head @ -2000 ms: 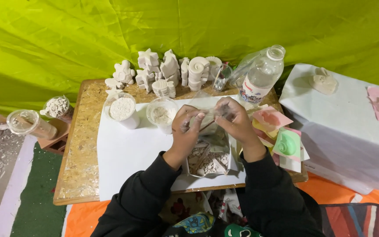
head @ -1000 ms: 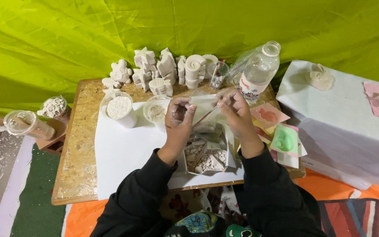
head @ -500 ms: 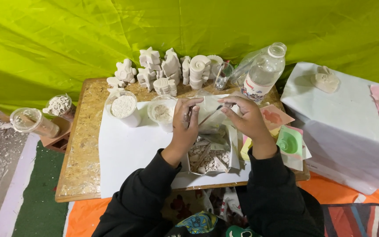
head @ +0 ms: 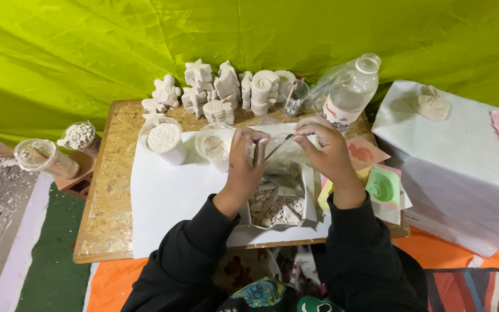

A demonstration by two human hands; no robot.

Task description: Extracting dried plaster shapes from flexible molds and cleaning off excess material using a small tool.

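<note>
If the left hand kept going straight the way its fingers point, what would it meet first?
The left hand points away from the person; it would probably meet the clear plastic bag first, then the white plaster figures, though depth is unclear.

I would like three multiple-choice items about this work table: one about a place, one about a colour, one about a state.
1. Where does the clear plastic bottle stand?
A. at the back right of the table
B. at the front left edge
C. on the floor

2. What colour is the backdrop cloth?
A. blue
B. yellow-green
C. red

3. What is the state of the left hand and the right hand?
A. both flat on the table
B. both raised, pinching a thin stick
C. both out of sight

Answers: 1 A, it stands beside the white figures; 2 B, bright yellow-green fills the background; 3 B, fingers meet at the stick above the tray of fragments.
</note>
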